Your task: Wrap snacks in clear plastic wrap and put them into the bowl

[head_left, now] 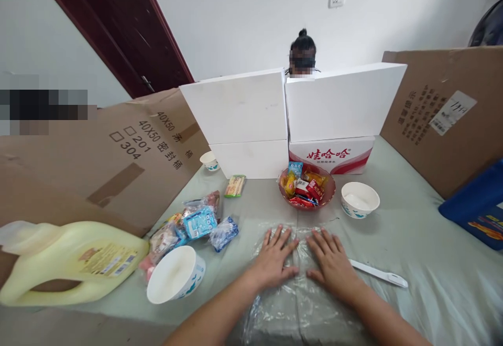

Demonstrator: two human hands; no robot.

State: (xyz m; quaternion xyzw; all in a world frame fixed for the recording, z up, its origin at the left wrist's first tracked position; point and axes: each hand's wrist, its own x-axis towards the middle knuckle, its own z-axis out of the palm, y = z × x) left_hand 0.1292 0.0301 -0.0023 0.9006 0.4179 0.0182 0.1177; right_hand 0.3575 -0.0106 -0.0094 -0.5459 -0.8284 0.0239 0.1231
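My left hand and my right hand lie flat, fingers spread, side by side on a sheet of clear plastic film spread over the grey-green table cover. Neither hand grips anything. Just beyond my fingertips stands a reddish glass bowl filled with wrapped candies. A white plastic knife lies just right of my right hand.
A white paper bowl sits right of the candy bowl, another near left, a small cup far left. Snack packets, a yellow jug, cardboard walls, white boxes and a person behind them surround the table.
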